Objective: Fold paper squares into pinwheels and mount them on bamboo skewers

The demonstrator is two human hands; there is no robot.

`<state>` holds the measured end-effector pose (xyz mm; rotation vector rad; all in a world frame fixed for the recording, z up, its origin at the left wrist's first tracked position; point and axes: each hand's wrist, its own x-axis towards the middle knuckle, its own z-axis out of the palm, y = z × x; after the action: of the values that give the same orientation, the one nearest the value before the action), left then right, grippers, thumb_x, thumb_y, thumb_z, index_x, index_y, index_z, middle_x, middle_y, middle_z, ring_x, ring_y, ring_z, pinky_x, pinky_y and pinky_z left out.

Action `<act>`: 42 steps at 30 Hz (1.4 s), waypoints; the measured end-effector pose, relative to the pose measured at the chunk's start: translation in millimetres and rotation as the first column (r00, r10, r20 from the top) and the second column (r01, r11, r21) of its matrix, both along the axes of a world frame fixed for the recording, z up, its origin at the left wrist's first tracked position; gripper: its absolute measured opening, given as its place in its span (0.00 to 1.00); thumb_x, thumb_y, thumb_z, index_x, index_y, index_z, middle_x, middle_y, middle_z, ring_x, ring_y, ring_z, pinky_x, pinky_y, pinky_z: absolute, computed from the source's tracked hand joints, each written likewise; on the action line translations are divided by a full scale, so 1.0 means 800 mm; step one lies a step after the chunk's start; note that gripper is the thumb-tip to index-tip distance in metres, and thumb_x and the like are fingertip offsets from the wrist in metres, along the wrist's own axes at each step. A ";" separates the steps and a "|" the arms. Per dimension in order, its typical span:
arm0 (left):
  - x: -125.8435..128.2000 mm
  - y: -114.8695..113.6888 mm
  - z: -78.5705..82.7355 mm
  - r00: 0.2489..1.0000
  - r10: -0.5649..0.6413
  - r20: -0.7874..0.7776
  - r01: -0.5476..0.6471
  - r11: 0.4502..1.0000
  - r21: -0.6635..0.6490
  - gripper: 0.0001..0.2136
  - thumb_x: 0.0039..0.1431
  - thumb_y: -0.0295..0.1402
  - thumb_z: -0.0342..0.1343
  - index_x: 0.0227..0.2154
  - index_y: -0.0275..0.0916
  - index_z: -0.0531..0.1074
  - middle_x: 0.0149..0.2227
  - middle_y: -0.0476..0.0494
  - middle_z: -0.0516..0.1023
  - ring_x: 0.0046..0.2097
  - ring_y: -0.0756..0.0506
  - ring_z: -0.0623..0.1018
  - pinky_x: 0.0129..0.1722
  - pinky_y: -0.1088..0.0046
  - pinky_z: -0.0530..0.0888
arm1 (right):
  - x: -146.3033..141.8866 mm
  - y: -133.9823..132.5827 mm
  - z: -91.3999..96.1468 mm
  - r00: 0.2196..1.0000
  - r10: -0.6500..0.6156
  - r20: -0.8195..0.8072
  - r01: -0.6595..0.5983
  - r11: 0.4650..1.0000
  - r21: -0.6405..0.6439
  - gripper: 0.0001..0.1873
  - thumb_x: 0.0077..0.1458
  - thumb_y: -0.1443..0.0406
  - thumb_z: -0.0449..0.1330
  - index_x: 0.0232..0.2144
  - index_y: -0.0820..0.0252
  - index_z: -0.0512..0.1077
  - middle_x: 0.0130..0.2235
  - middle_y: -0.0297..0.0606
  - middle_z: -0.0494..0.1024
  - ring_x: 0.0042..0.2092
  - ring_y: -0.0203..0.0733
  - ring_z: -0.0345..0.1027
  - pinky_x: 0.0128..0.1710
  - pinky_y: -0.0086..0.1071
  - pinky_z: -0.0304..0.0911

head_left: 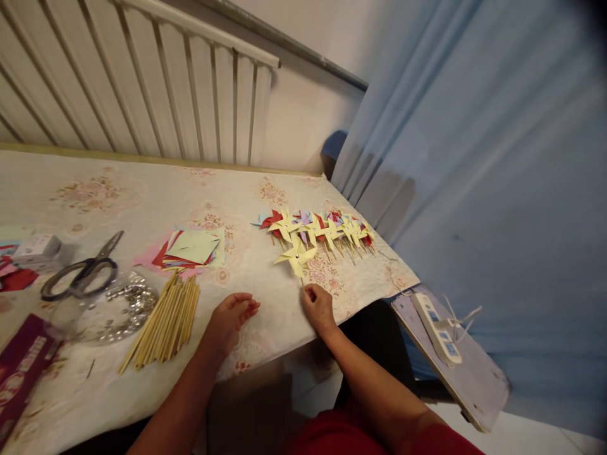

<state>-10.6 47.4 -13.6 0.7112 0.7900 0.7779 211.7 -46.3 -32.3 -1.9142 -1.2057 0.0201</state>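
Observation:
My right hand [318, 308] is closed on the thin stick of a yellow paper pinwheel [297, 255], pinching it near its lower end. The pinwheel's head points away from me, with a small pin at its centre. Just beyond it lies a row of finished pinwheels [332, 232] in yellow, red, purple and blue, their sticks towards me. My left hand [236, 316] hovers near the table's front edge, fingers loosely curled and thumb apart, with nothing visible in it. Left of that hand lies a bundle of thin wooden sticks [165, 322]. Square coloured papers [192, 246] are stacked behind the sticks.
Scissors [88, 272] and a clear round container of shiny metal pins [135, 303] lie on the left. Nearby are a small white box [38, 248] and a purple box [26, 373]. A power strip [436, 328] rests on a board at right, beside a blue curtain [497, 189].

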 end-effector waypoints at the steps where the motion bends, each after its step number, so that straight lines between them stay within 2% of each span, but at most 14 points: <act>1: 0.000 0.000 0.000 1.000 -0.004 -0.002 0.004 1.000 0.003 0.15 0.41 0.33 0.67 0.32 0.35 0.71 0.30 0.44 0.79 0.36 0.47 0.79 0.42 0.70 0.75 | 0.004 -0.001 0.000 1.000 -0.011 0.006 0.011 1.000 0.001 0.09 0.53 0.65 0.52 0.27 0.60 0.72 0.24 0.33 0.71 0.27 0.36 0.61 0.31 0.29 0.56; 6: 0.001 0.001 0.000 0.999 -0.006 -0.054 0.009 0.999 0.040 0.15 0.42 0.35 0.65 0.33 0.34 0.71 0.30 0.43 0.78 0.36 0.46 0.79 0.41 0.69 0.76 | 0.033 -0.008 -0.005 0.998 -0.052 0.045 0.052 0.999 -0.005 0.09 0.54 0.64 0.53 0.29 0.60 0.73 0.27 0.35 0.74 0.29 0.37 0.64 0.32 0.29 0.57; 9: 0.000 -0.001 -0.004 0.969 0.054 -0.241 -0.001 0.977 0.214 0.15 0.45 0.38 0.61 0.34 0.35 0.70 0.30 0.44 0.77 0.35 0.45 0.78 0.39 0.66 0.76 | 0.051 -0.012 -0.009 0.994 -0.073 0.086 0.073 0.997 0.003 0.10 0.54 0.64 0.53 0.30 0.60 0.73 0.28 0.36 0.74 0.29 0.37 0.65 0.33 0.30 0.58; 10: -0.001 -0.001 -0.006 0.935 0.107 -0.339 0.007 0.948 0.319 0.14 0.47 0.39 0.59 0.34 0.35 0.70 0.29 0.45 0.77 0.34 0.45 0.78 0.38 0.66 0.76 | 0.055 -0.013 -0.010 0.992 -0.079 0.101 0.079 0.997 0.007 0.10 0.54 0.65 0.53 0.30 0.60 0.73 0.28 0.36 0.74 0.29 0.37 0.65 0.33 0.30 0.58; 12: -0.004 -0.003 -0.013 0.825 0.255 -0.504 0.082 0.830 0.552 0.12 0.50 0.39 0.55 0.34 0.37 0.71 0.29 0.46 0.76 0.33 0.45 0.77 0.37 0.66 0.74 | 0.061 -0.015 -0.013 0.988 -0.084 0.131 0.083 0.996 0.015 0.10 0.55 0.65 0.52 0.30 0.60 0.73 0.28 0.36 0.74 0.29 0.37 0.65 0.33 0.29 0.58; 14: -0.007 -0.003 -0.019 0.747 0.345 -0.569 0.177 0.721 0.670 0.11 0.52 0.39 0.51 0.34 0.38 0.72 0.31 0.45 0.78 0.34 0.45 0.77 0.39 0.65 0.73 | 0.061 -0.015 -0.016 0.985 -0.074 0.158 0.072 0.997 0.021 0.09 0.56 0.66 0.52 0.30 0.60 0.73 0.29 0.36 0.74 0.30 0.37 0.65 0.34 0.29 0.58; 15: -0.008 -0.003 -0.022 0.719 0.373 -0.587 0.208 0.690 0.693 0.11 0.53 0.39 0.50 0.34 0.38 0.72 0.32 0.45 0.78 0.35 0.44 0.77 0.39 0.66 0.73 | 0.061 -0.015 -0.017 0.983 -0.069 0.169 0.066 0.998 0.022 0.09 0.56 0.66 0.52 0.30 0.60 0.72 0.29 0.37 0.74 0.31 0.37 0.66 0.34 0.29 0.58; 26: -0.003 -0.001 -0.030 0.496 0.526 -0.691 0.463 0.514 0.722 0.12 0.60 0.37 0.44 0.38 0.38 0.71 0.38 0.43 0.77 0.41 0.44 0.76 0.45 0.68 0.71 | 0.055 -0.015 -0.020 0.964 -0.067 0.256 0.069 0.998 0.001 0.07 0.55 0.70 0.53 0.31 0.59 0.70 0.30 0.36 0.72 0.33 0.37 0.65 0.34 0.29 0.55; 32: 0.001 -0.004 -0.031 0.378 0.655 -0.654 0.569 0.393 0.723 0.12 0.61 0.33 0.43 0.39 0.36 0.69 0.40 0.40 0.74 0.44 0.43 0.74 0.46 0.68 0.70 | 0.056 -0.016 -0.020 0.956 -0.035 0.292 0.046 0.998 -0.032 0.06 0.56 0.71 0.52 0.31 0.59 0.69 0.30 0.36 0.72 0.34 0.38 0.64 0.34 0.30 0.53; 37: 0.007 -0.007 -0.024 0.228 0.756 -0.614 0.708 0.304 0.637 0.10 0.62 0.32 0.43 0.38 0.36 0.69 0.39 0.39 0.72 0.44 0.42 0.72 0.45 0.66 0.69 | 0.056 -0.017 -0.018 0.961 -0.006 0.275 0.026 0.997 -0.066 0.05 0.56 0.70 0.53 0.30 0.58 0.68 0.30 0.35 0.72 0.34 0.38 0.64 0.33 0.30 0.51; 42: 0.010 -0.006 -0.023 0.163 0.785 -0.598 0.772 0.276 0.573 0.10 0.62 0.30 0.44 0.39 0.35 0.68 0.40 0.39 0.71 0.43 0.42 0.71 0.45 0.66 0.69 | 0.056 -0.018 -0.017 0.967 0.021 0.252 0.001 0.996 -0.088 0.06 0.56 0.70 0.54 0.29 0.57 0.68 0.30 0.34 0.72 0.34 0.38 0.64 0.33 0.31 0.51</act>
<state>-2.4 42.8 -31.6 2.8316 1.5388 0.5981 256.9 -60.4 -45.9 -2.0318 -1.4035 -0.1741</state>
